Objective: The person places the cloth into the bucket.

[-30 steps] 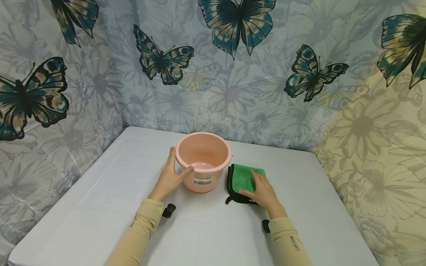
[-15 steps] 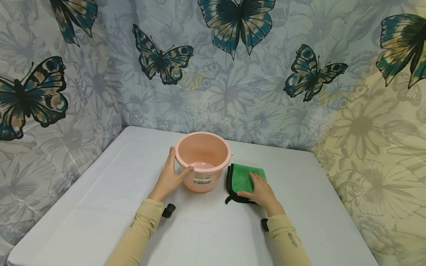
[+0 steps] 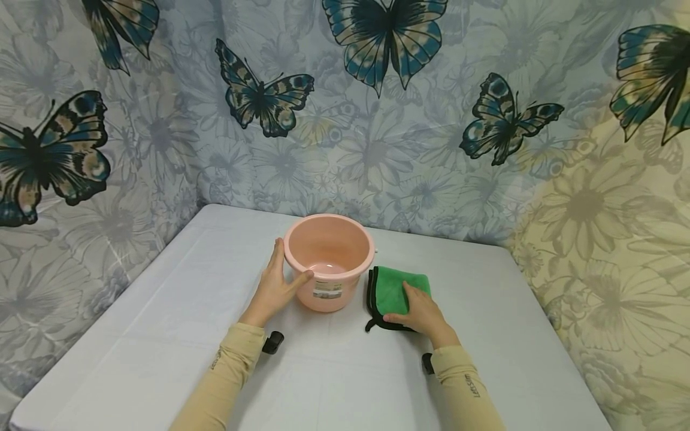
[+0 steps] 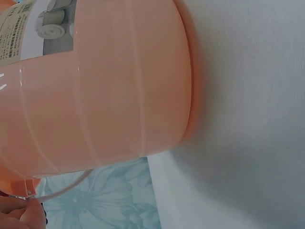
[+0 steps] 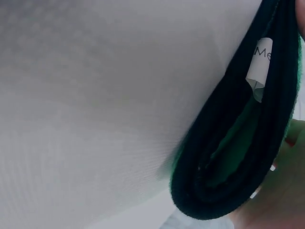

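Observation:
A pink plastic bucket (image 3: 329,293) with a paper label stands upright on the white table. My left hand (image 3: 275,290) holds its left side, thumb at the front of the rim and fingers reaching up along the outside. In the left wrist view, fingertips (image 4: 24,212) show beside the bucket's handle (image 4: 66,186). Right of the bucket lies a folded green towel (image 3: 396,287) with black edging. My right hand (image 3: 423,311) rests over its near right part, fingers and thumb spread. The right wrist view shows the towel's folded layers (image 5: 228,162) and a small white tag (image 5: 259,62).
White cloth covers the table (image 3: 162,335). Behind it hangs a floral fabric backdrop (image 3: 372,143) with butterflies, close to the table's far edge. Black camera mounts (image 3: 273,342) sit at both wrists.
The right hand has shifted slightly left, its fingers drawing back a little across the towel. Left hand and bucket stay where they were.

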A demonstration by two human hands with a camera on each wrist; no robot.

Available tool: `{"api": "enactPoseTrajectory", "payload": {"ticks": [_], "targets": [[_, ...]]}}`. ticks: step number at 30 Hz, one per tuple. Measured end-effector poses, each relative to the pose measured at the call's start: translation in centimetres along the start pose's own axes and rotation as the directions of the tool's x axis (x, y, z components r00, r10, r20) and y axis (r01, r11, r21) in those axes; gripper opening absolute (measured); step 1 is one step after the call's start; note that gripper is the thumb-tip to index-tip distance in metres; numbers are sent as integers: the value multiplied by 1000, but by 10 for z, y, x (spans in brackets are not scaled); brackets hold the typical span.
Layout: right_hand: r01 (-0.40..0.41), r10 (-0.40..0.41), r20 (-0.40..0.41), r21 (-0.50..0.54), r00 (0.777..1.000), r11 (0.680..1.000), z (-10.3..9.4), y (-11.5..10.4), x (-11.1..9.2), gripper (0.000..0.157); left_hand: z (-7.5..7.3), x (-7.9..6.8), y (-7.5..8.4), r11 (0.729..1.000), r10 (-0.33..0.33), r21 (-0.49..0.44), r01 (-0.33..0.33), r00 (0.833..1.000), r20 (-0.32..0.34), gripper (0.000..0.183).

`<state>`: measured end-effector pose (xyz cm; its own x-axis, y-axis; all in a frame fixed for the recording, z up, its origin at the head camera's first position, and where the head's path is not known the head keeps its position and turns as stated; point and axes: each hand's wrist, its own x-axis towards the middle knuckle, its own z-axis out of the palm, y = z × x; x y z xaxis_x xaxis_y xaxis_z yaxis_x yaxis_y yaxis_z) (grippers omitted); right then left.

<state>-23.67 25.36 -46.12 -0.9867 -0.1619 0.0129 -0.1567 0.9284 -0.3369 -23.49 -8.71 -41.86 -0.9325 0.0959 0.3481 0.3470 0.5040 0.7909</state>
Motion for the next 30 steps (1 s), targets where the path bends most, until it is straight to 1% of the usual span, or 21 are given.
{"api": "enactPoseTrajectory", "payload": {"ticks": [4,9,12,17,24,30], "targets": [[-13,13,20,6,1000,1000,-1,-2,0,108,1,-1,-1,1000,8,2,-8,1000,-7,103],[-20,22,42,-29,999,999,-3,-3,1,104,2,-1,-3,1000,30,-1,-30,999,-21,104],[-23,25,53,-35,998,999,-4,-3,2,102,3,0,-2,999,32,0,-32,999,-21,103],[-21,23,48,-41,999,999,-7,-2,4,97,3,0,-2,1000,22,-2,-22,1000,-18,103],[-8,10,46,-58,999,998,-6,-5,6,86,2,-1,0,1000,23,1,-23,1000,-18,104],[-18,22,43,-79,999,997,-3,-6,9,75,3,-1,1,999,32,-7,-32,999,-22,104]]}}
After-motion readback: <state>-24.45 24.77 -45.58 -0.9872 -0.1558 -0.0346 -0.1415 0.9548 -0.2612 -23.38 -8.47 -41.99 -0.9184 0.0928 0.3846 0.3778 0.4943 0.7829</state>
